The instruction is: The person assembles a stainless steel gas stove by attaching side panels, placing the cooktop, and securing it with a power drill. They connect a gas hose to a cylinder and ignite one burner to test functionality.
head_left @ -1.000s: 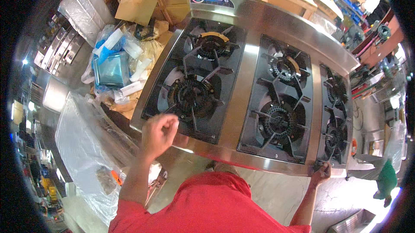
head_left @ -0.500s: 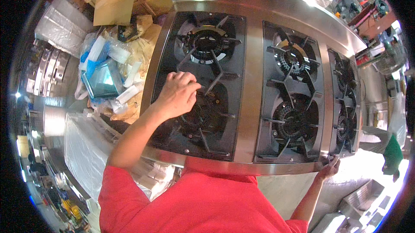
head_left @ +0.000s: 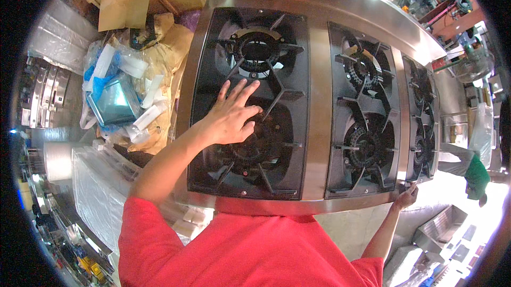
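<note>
A wide stainless steel gas stove (head_left: 318, 106) with black grates and burners lies in front of me. My left hand (head_left: 232, 115) is open over the left grate panel (head_left: 290, 172), its fingers spread and pointing away from me. It covers part of the front left burner (head_left: 250, 146); whether the fingertips touch the grate, I cannot tell. Behind it the rear left burner (head_left: 255, 53) is uncovered. At the stove's front right edge, my right hand (head_left: 407, 197) is closed with curled fingers. What it holds, if anything, is too small to make out.
Left of the stove lie crumpled brown paper (head_left: 167, 58), plastic wrap and white foam pieces around a glassy blue tray (head_left: 114, 101). A cardboard flap (head_left: 125, 0) stands behind them. Plastic-wrapped goods (head_left: 96, 191) are at the near left. A green cloth-like thing (head_left: 477, 175) is at the far right.
My left hand has gone from bunched fingers to spread ones over the left grate. The view has shifted slightly. My right hand stays by the front right edge.
</note>
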The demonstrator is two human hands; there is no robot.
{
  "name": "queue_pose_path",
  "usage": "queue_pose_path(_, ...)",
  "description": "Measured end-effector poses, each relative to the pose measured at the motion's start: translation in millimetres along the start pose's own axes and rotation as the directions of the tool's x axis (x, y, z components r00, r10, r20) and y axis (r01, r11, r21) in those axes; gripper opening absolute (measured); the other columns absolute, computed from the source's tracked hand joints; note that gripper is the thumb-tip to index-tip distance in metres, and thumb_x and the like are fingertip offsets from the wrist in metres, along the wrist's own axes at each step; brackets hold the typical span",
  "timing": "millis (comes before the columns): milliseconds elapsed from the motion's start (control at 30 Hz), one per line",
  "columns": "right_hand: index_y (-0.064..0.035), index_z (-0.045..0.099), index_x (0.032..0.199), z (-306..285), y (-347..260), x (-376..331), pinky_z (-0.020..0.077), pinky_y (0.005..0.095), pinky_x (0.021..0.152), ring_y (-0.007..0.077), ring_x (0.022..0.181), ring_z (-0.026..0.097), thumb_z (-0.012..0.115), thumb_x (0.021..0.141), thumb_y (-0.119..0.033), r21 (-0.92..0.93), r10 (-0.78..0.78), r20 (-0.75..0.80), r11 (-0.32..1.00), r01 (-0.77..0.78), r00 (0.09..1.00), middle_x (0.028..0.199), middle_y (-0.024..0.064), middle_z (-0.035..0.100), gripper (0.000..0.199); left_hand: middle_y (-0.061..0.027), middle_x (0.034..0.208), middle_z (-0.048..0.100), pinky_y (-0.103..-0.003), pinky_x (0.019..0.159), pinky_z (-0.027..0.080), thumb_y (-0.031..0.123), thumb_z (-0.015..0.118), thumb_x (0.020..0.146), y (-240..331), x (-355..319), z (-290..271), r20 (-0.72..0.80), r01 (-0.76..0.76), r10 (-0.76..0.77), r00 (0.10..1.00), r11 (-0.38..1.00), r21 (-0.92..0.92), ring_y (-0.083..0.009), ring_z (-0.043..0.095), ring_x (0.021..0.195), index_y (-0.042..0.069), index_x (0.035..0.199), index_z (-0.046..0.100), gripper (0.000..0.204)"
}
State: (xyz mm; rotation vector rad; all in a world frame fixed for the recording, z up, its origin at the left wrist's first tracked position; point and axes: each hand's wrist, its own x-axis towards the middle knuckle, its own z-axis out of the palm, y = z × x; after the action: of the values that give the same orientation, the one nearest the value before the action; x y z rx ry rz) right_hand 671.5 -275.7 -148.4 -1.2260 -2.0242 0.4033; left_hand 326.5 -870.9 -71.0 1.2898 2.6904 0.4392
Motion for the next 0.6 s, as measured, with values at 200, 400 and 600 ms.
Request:
queue_pose_path(200, -0.0033, 0.073, 0.095, 0.8, 1.4, 1.5, 0.0498, 0.0367, 0.074, 0.0233, 0.081, 0.064, 0.052, 0.101, -0.033, -0.016, -0.015, -0.006, 1.0, 0.015, 1.0, 0.089, 0.0097, 0.072, 0.037, -0.0196, 0.16, 0.019, -0.061, 0.118, 0.01, 0.027, 0.061, 0.086, 2.5, 3.5, -1.1, 0.037, 0.029, -0.03, 0.999, 1.0, 0.01, -0.0442, 0.02, 0.146, 0.012, 0.118, 0.068, 0.036)
queue_pose_path(400, -0.0024, 0.071, 0.095, -0.3, -6.4, -2.6, 0.0496, 0.0368, 0.071, 0.0227, 0.076, 0.063, 0.054, 0.1, -0.036, -0.004, 0.003, -0.008, 1.0, -0.003, 1.0, 0.088, 0.0101, 0.071, 0.039, -0.0184, 0.16, 0.019, -0.063, 0.118, 0.008, 0.021, 0.059, 0.083, 5.6, 6.2, 1.8, 0.058, 0.079, -0.08, 0.995, 0.997, 0.015, -0.0442, 0.017, 0.147, 0.013, 0.118, 0.068, 0.037)
queue_pose_path(600, -0.0005, 0.071, 0.096, 1.4, -3.8, -1.3, 0.0494, 0.0391, 0.069, 0.0237, 0.073, 0.062, 0.054, 0.101, -0.038, 0.011, -0.02, -0.034, 1.0, 0.021, 0.999, 0.085, 0.0119, 0.071, 0.041, -0.0172, 0.16, 0.017, -0.065, 0.117, 0.006, 0.02, 0.059, 0.083, 9.2, 9.7, 4.9, 0.095, 0.136, -0.138, 0.986, 0.99, 0.029, -0.0432, 0.013, 0.149, 0.012, 0.118, 0.067, 0.037)
